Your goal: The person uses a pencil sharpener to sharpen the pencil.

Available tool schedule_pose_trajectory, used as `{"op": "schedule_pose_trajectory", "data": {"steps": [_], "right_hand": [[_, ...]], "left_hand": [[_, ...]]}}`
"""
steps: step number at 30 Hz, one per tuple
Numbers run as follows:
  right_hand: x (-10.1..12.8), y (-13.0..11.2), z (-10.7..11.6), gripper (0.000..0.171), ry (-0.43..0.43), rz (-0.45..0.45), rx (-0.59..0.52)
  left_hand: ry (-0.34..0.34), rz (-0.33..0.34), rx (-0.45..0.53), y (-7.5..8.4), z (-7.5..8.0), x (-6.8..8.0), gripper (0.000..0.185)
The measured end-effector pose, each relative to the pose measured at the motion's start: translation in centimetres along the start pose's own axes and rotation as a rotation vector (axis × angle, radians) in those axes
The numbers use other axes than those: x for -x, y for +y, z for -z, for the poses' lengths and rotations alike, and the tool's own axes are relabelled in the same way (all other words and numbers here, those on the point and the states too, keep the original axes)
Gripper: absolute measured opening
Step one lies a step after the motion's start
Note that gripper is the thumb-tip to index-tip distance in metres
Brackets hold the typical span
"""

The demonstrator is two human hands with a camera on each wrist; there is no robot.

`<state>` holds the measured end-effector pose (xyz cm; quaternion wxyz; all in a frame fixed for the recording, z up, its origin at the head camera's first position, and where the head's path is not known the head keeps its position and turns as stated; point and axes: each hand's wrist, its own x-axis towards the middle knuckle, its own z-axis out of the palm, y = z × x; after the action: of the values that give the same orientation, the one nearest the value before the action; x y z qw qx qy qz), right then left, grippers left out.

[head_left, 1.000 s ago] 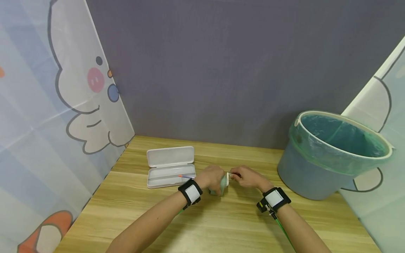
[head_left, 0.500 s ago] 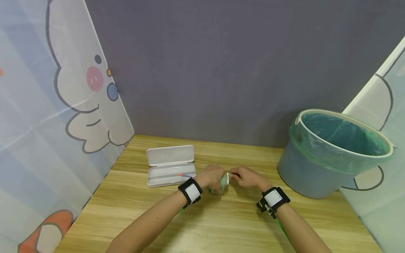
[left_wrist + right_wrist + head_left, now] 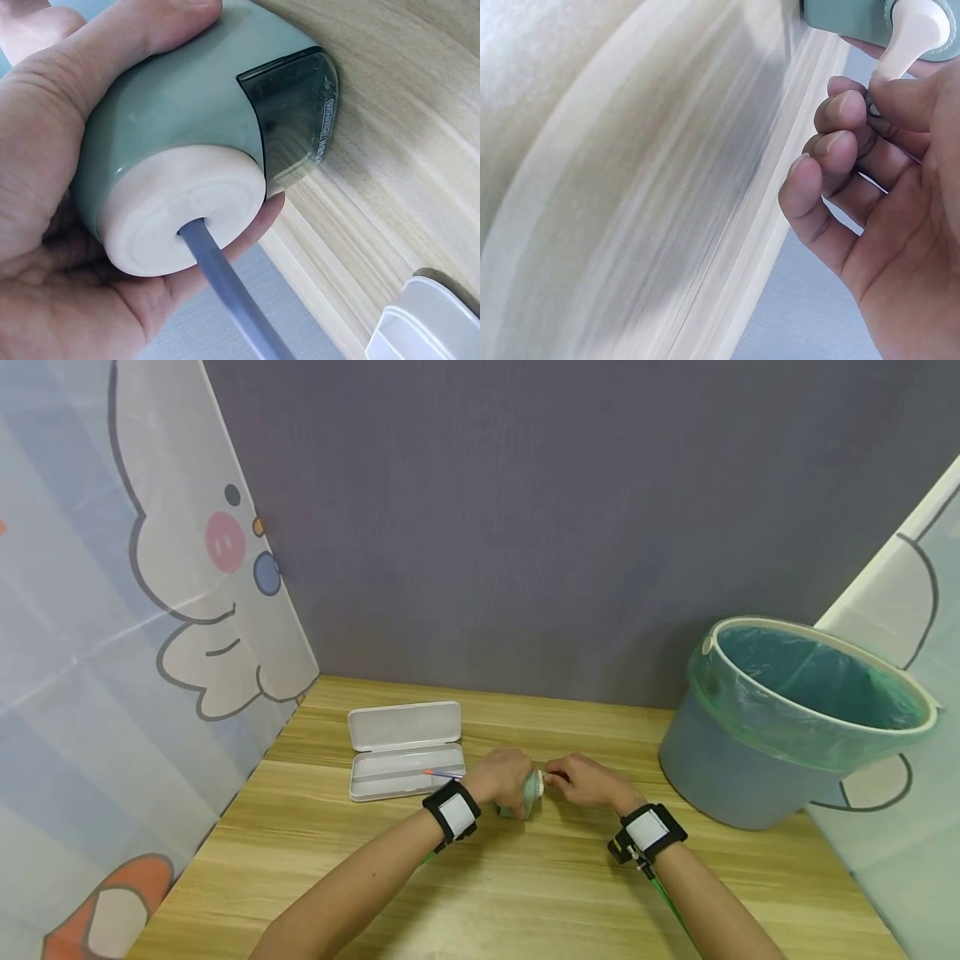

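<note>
**Green sharpener, pencil lead at risk**

Plastic pencil case (image 3: 405,749) lay open at the left. Beside it the left hand (image 3: 504,780) wrapped the green sharpener (image 3: 187,142) on the table (image 3: 480,885), the pencil (image 3: 232,300) seated in its hole. The right hand (image 3: 588,781) pinched the crank (image 3: 911,41). Loosening the left hold could probably let the body twist and snap the lead.

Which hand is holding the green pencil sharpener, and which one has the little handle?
The left hand wraps around the pale green sharpener, with a pencil poking in. The right hand only pinches its small white crank handle.
</note>
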<state>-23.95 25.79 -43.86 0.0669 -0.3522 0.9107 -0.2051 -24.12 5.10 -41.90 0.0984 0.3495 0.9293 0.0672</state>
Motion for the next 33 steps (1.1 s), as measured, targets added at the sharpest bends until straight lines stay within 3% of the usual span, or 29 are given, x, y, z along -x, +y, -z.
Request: {"op": "schedule_pose_trajectory", "data": {"steps": [10, 18, 33], "right_hand": [[0.1, 0.0, -0.3, 0.021, 0.006, -0.010, 0.001], [0.6, -0.2, -1.4, 0.022, 0.000, 0.070, 0.053], [0.9, -0.6, -2.1, 0.025, -0.010, 0.040, 0.022]], "left_hand": [[-0.005, 0.020, -0.001, 0.2, -0.1, 0.0, 0.038], [0.000, 0.011, -0.016, 0.1, -0.1, 0.0, 0.039], [0.013, -0.001, -0.018, 0.0, 0.0, 0.1, 0.040]]}}
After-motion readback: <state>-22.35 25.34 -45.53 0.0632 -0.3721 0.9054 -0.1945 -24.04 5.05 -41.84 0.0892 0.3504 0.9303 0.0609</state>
